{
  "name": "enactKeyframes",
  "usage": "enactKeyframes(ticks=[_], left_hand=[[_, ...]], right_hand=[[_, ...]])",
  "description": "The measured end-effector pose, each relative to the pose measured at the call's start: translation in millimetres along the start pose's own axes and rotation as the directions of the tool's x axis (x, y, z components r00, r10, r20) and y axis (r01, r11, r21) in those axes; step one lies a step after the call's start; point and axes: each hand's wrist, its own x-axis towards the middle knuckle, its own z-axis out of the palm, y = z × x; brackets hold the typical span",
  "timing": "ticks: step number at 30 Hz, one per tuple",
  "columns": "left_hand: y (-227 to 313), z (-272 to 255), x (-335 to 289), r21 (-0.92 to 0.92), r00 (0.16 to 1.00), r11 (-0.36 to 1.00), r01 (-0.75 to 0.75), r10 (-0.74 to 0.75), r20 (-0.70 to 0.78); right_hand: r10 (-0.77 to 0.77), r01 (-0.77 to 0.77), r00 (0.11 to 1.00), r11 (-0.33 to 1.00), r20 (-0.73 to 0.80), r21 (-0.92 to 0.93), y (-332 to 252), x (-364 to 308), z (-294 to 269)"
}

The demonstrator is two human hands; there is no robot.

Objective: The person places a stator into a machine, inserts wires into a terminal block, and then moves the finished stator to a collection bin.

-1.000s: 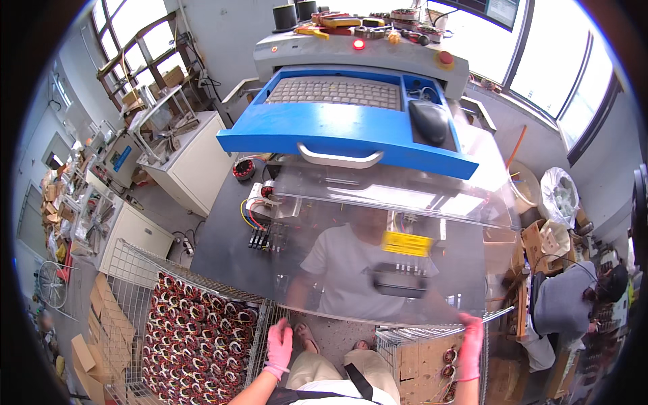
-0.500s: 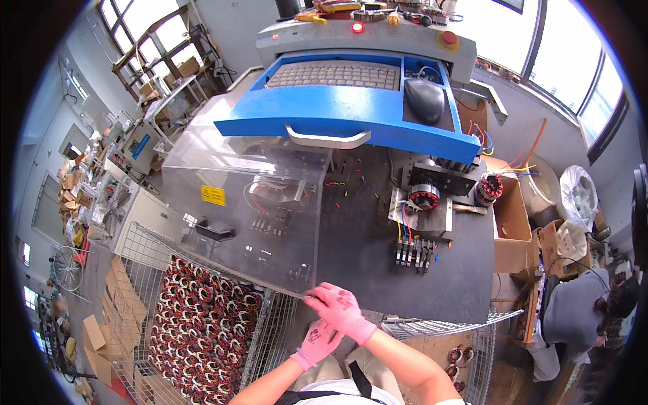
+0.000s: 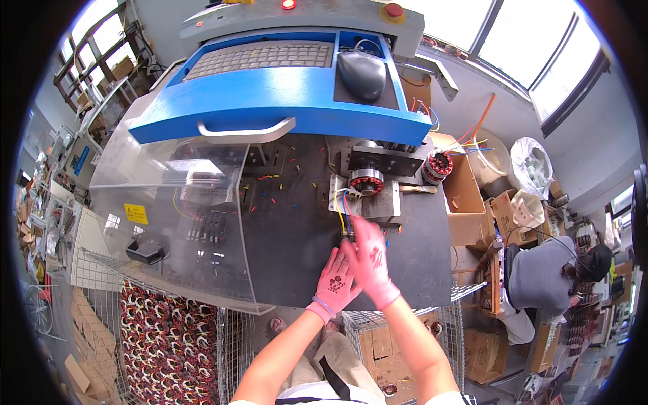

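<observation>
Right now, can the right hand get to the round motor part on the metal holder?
Probably yes: the right hand is near the motor part, mostly thin wires seem between, and the clear cover sits off left.

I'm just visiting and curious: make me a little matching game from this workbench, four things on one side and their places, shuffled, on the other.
Things:
1. Black mouse
2. Clear cover
3. Pink-gloved right hand
4. Many ring-shaped parts

Places:
A. Above the left part of the dark tabletop
B. In the wire basket at lower left
C. In the right-hand compartment of the blue drawer
D. By the lower ends of the coloured wires

Pairs: 1-C, 2-A, 3-D, 4-B
</observation>
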Motion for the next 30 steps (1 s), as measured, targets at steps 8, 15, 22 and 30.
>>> enactKeyframes(ticks=[8,15,22,30], left_hand=[[-6,9,-2,-0.012,0.999,1.0,0.02,-0.02,0.051],[6,12,14,-0.031,0.998,0.999,-0.02,0.021,0.061],[23,-38,-42,-0.833,0.927,-0.544,0.099,-0.254,0.276],[87,-112,-140,-0.579,0.801,-0.782,0.23,-0.185,0.569]], right_hand=[[0.204,-0.352,0.936,0.547,0.286,0.759,46,45,-31],[-0.167,0.162,0.985,0.869,0.031,-0.468,87,121,-62],[0.316,-0.403,0.914,0.778,0.255,0.483,-2,-4,-62],[0.207,-0.54,0.812,0.623,0.546,0.566,-77,-92,-16]])
